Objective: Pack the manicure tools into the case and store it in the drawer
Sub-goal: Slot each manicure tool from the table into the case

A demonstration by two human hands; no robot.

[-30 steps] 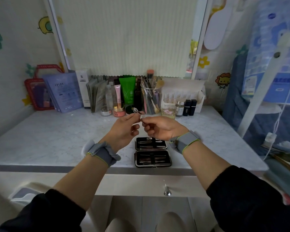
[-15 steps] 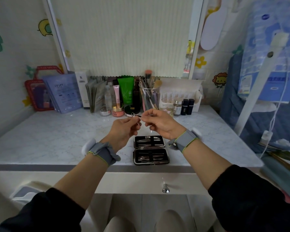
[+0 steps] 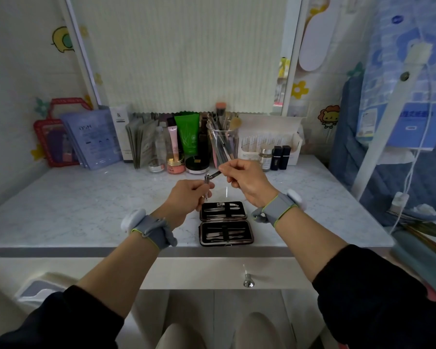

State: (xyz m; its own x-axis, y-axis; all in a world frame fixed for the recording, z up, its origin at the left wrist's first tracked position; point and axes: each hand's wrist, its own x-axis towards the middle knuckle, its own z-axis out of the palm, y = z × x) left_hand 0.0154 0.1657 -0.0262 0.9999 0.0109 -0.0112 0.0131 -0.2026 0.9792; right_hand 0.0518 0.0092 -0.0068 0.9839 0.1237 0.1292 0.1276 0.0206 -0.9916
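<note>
Nail clipper held just above the open case on the table; left hand curls round its body, right hand pinches its lever

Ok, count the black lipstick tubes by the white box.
2. Both stand before the white box: one tube beside the glass bottle, the other tube right of it. Others may be hidden.

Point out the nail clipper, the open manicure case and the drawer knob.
nail clipper [image 3: 207, 179]: head view, on its metal body below the raised lever.
manicure case [image 3: 201, 233]: head view, on the left rim of its nearer half.
drawer knob [image 3: 248, 283]: head view, on its shiny round head.
</note>
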